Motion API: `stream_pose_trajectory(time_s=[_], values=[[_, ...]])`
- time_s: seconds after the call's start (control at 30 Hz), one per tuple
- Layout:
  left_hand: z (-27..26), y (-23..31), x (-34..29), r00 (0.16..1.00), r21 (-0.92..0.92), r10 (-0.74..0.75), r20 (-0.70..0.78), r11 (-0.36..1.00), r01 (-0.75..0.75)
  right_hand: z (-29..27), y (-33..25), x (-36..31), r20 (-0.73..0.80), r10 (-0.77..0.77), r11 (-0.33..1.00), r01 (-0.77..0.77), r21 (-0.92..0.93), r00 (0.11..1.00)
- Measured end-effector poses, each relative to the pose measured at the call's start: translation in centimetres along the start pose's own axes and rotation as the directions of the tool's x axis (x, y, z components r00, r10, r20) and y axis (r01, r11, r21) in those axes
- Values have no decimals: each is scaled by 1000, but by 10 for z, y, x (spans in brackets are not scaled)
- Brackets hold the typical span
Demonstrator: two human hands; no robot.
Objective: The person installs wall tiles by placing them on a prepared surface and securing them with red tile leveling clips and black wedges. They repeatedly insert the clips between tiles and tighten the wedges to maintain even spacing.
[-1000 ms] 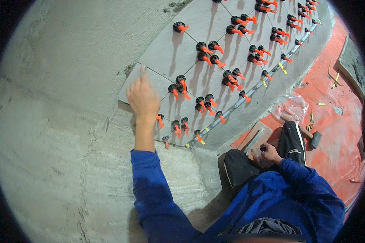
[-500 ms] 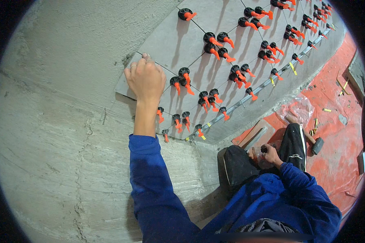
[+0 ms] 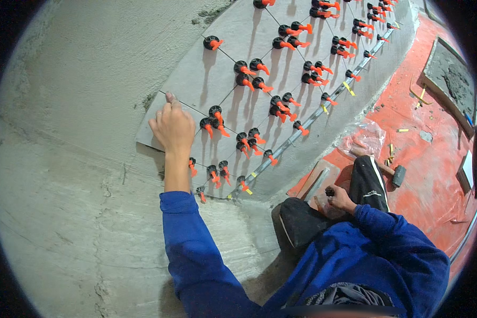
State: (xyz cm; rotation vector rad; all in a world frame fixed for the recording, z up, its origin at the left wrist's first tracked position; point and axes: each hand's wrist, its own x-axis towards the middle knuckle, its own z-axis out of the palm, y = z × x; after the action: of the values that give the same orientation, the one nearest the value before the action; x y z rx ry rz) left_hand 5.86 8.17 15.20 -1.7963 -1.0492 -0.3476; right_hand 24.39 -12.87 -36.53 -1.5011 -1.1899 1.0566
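Note:
My left hand (image 3: 173,127) rests palm down on the grey tile (image 3: 147,133) at the left end of a curved tiled surface. Its fingers are bent, with one fingertip at the joint along the tile's upper edge; anything beneath them is hidden. Beside it, tile levelling clips with black round bases and orange handles (image 3: 215,117) stand in the joints. My right hand (image 3: 343,200), low by my knees, is closed on a black round piece (image 3: 330,191) resembling a levelling clip base. Clear plastic (image 3: 323,208) lies under that hand.
A metal strip (image 3: 320,114) with yellow tabs follows the tiles' curved edge. Right of my knees, a mallet (image 3: 398,176) lies on red sheeting (image 3: 429,180). A flat trowel (image 3: 317,183) is beside my knee. A mortar tray (image 3: 426,74) stands at far right.
The view has shifted, so the tiles and my knees appear further left and lower. My left hand keeps its place at the same joint; my right hand still holds the black piece.

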Motion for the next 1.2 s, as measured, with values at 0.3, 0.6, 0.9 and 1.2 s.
stream_pose_trajectory(time_s=[0.3,0.6,0.9,1.2], values=[[0,8,-9,992,-87,-66,111,993,76,-31,-161,29,-38,-190,921,191,340,981],[-1,-3,-22,978,-487,-199,56,850,201,-88,-348,17,-103,-461,758,452,470,881],[-38,38,-76,966,-931,-20,260,-272,244,-91,-402,15,-110,-635,698,629,342,765],[-40,84,-114,944,-790,-51,325,-564,241,-69,-394,3,-14,-675,730,664,-162,738]])
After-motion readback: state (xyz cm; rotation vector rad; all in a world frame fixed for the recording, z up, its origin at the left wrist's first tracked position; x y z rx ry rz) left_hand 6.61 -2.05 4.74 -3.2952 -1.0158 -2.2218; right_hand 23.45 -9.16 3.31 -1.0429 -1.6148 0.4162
